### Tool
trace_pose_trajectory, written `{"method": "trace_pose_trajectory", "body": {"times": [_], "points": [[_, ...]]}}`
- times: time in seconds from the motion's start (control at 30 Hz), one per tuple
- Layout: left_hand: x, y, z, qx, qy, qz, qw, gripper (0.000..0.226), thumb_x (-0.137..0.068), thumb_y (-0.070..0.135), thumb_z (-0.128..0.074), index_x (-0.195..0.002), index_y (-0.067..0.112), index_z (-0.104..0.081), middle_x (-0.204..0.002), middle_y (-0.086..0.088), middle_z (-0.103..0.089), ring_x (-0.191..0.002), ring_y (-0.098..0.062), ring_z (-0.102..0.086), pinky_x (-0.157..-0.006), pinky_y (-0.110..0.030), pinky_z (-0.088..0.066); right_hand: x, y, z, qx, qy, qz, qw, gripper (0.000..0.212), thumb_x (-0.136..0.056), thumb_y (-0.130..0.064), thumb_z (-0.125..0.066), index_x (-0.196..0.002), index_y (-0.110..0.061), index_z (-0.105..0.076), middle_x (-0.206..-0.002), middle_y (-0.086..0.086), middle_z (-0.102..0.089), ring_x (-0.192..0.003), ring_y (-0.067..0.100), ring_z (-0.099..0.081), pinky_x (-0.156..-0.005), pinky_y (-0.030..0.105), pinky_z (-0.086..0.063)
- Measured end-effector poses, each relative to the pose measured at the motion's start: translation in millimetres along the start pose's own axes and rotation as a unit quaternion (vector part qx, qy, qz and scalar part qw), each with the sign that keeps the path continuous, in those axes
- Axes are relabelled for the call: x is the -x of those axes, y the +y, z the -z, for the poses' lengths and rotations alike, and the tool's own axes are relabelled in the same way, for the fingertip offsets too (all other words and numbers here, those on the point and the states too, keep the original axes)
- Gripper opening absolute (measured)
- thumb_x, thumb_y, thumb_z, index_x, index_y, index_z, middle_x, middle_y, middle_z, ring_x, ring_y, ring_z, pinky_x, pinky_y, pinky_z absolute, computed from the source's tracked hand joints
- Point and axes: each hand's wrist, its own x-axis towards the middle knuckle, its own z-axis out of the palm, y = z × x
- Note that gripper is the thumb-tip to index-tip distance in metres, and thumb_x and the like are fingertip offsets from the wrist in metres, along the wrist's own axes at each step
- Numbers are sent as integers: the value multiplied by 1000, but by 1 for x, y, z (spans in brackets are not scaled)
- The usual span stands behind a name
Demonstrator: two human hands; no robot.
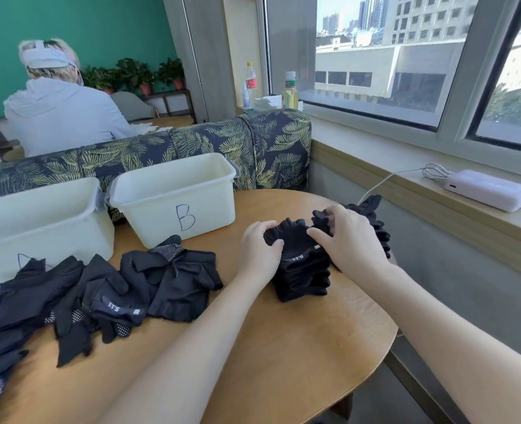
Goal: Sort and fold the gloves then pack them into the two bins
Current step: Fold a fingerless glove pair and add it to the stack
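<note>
A stack of folded black gloves (303,275) stands on the round wooden table (283,347), right of centre. My left hand (257,250) grips the top glove at its left side, thumb curled onto it. My right hand (349,238) holds the same top glove from the right, fingers bent over the fabric. Behind my right hand lies a second heap of black gloves (375,221). A loose pile of unfolded black gloves (100,295) sprawls across the table's left. Two cream bins stand at the back: bin B (173,197) and a bin on the left (35,221).
A leaf-patterned sofa back (192,148) rises behind the bins, with a person in a grey hoodie (60,114) seated beyond it. On the window ledge lie a white power bank (489,189) with its cable and two bottles (290,90). The table's edge drops off close on the right.
</note>
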Motion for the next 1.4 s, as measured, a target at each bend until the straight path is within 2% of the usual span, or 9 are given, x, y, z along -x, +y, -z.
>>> {"method": "trace_pose_trajectory", "body": {"times": [0.1, 0.2, 0.3, 0.47, 0.67, 0.77, 1.03, 1.23, 1.4], "points": [[2, 2, 5, -10, 14, -9, 1000, 34, -97, 22, -64, -131, 21, -67, -150, -1, -52, -144, -13, -39, -118, -30, -31, 12, 3, 0, 19, 48, 133, 990, 35, -98, -36, -66, -123, -12, -68, -126, 5, -65, -119, 29, -57, -97, 41, -50], [16, 4, 12, 20, 29, -26, 999, 28, -100, 31, -61, -126, 29, -70, -152, 5, -48, -144, -6, -38, -115, -26, -30, 24, 8, -2, 39, 13, 217, 975, 37, -100, -39, -63, -126, -15, -71, -134, 1, -65, -131, 24, -53, -109, 36, -42], [35, 1, 9, 4, -11, -51, 999, 29, -102, 38, -57, -129, 35, -68, -154, 10, -45, -144, -5, -35, -117, -25, -26, 31, 16, -11, 49, -38, 198, 978, 44, -103, -45, -52, -134, -18, -67, -142, -1, -61, -138, 18, -48, -114, 33, -39], [39, -19, -2, -69, -108, -36, 991, 45, -107, 49, -37, -142, 31, -59, -165, 6, -31, -154, -9, -18, -126, -43, -16, 41, 25, -30, 21, -108, 135, 985, 48, -108, -44, -41, -144, -17, -57, -150, -1, -54, -144, 13, -40, -118, 22, -26], [47, -20, 0, -48, -119, -37, 991, 51, -106, 55, -35, -146, 31, -55, -168, 7, -25, -155, -7, -12, -126, -36, -14, 47, 27, -30, -11, -116, 111, 987, 50, -108, -44, -40, -151, -19, -49, -156, -3, -47, -149, 11, -33, -115, 15, -17], [58, -18, 10, 3, -93, -39, 995, 48, -106, 54, -39, -148, 33, -53, -168, 7, -25, -154, -4, -15, -124, -29, -14, 48, 23, -23, -36, -78, 125, 988, 49, -107, -43, -41, -148, -19, -53, -155, -2, -48, -149, 11, -32, -120, 20, -18], [116, -29, 57, 73, 6, -36, 997, 39, -104, 53, -45, -138, 38, -60, -154, 17, -44, -144, 2, -36, -121, -36, -34, 104, -7, -26, -110, 125, 231, 959, 38, -106, -34, -47, -125, -11, -71, -135, -1, -65, -138, 19, -48, -115, 40, -39], [177, -59, 119, 42, 40, 21, 998, 29, -103, 43, -55, -132, 45, -54, -133, 26, -54, -124, 1, -53, -107, -26, -46, 157, -59, -74, -121, -18, 275, 954, 38, -104, -40, -44, -127, -19, -65, -127, -11, -63, -126, 10, -52, -107, 35, -45], [205, -92, 173, -10, 40, 78, 996, 43, -100, 43, -59, -142, 36, -53, -131, 14, -56, -112, 2, -58, -95, -19, -46, 167, -92, -107, -72, -105, 293, 948, 36, -104, -40, -50, -134, -23, -60, -139, -8, -56, -132, 14, -46, -110, 35, -43]]}}
